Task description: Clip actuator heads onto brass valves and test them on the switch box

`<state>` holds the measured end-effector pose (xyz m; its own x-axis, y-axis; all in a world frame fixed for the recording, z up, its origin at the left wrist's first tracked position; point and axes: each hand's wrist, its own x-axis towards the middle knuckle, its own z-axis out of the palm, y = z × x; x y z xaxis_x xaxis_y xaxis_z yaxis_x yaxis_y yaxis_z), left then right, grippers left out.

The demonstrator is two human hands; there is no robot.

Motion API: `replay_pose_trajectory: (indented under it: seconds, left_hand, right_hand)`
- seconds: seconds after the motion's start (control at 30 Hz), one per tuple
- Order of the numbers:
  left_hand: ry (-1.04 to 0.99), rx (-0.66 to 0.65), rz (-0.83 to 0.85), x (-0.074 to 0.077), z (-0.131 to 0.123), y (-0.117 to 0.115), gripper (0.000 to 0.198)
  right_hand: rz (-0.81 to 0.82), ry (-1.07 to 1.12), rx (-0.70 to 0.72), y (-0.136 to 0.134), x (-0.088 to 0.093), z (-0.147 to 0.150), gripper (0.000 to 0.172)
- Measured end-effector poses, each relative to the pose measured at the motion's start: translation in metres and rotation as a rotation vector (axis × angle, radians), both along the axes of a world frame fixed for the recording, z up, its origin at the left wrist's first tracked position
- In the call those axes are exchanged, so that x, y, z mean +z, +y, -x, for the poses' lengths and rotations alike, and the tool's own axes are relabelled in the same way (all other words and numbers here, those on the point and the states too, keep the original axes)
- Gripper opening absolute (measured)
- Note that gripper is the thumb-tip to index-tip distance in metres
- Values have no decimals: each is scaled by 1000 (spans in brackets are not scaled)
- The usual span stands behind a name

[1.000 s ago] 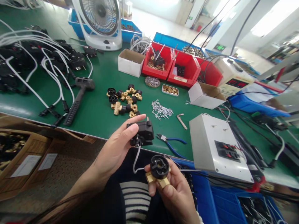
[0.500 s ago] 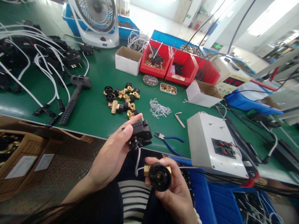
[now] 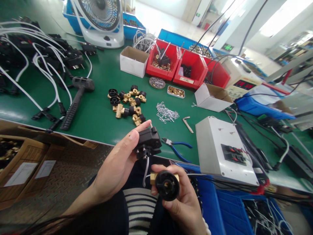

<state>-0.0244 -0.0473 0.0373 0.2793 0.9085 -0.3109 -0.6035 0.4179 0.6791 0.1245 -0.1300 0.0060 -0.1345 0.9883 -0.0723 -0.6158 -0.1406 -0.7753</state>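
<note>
My left hand point(image 3: 117, 163) is closed round a black housing point(image 3: 148, 141) with a thin metal pin on top and a white cable point(image 3: 146, 173) hanging below. Lower and to the right, my right hand point(image 3: 182, 195) grips a brass valve point(image 3: 153, 178) whose round black collar point(image 3: 167, 185) faces up toward me. The two pieces are apart. Beyond my left hand lie several brass valves point(image 3: 119, 111) with black caps. A heap of metal clips point(image 3: 166, 112) sits to their right, and blue-handled pliers point(image 3: 181, 143) lie just past the housing.
A hammer point(image 3: 77, 102) and piled cabled units point(image 3: 49, 58) are on the left. Red bins point(image 3: 162, 70), a white carton point(image 3: 133, 65) and a fan point(image 3: 102, 39) stand at the back. A grey switch box point(image 3: 220, 143) is on the right, above blue crates point(image 3: 234, 209).
The black housing in my left hand has shifted slightly to the right and tilted a little. My right hand and the brass valve have barely moved.
</note>
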Motion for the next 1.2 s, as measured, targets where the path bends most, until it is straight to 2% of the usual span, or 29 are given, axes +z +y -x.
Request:
replay_pose_trajectory:
  seconds: [0.23, 0.4, 0.6, 0.83, 1.2]
  left_hand:
    - [4, -28, 15, 1, -1, -2, 39]
    - [-3, -46, 6, 1, -3, -3, 40]
    - [3, -56, 27, 2, -2, -5, 43]
    - [10, -59, 33, 2, -3, -6, 45]
    - [45, -68, 2, 2, -1, -7, 47]
  right_hand:
    - [46, 9, 4, -3, 2, 2, 41]
    - [184, -65, -41, -3, 7, 2, 43]
    - [91, -40, -5, -1, 1, 1, 43]
    - [116, -14, -19, 0, 4, 3, 40]
    - [239, -115, -66, -4, 11, 5, 47]
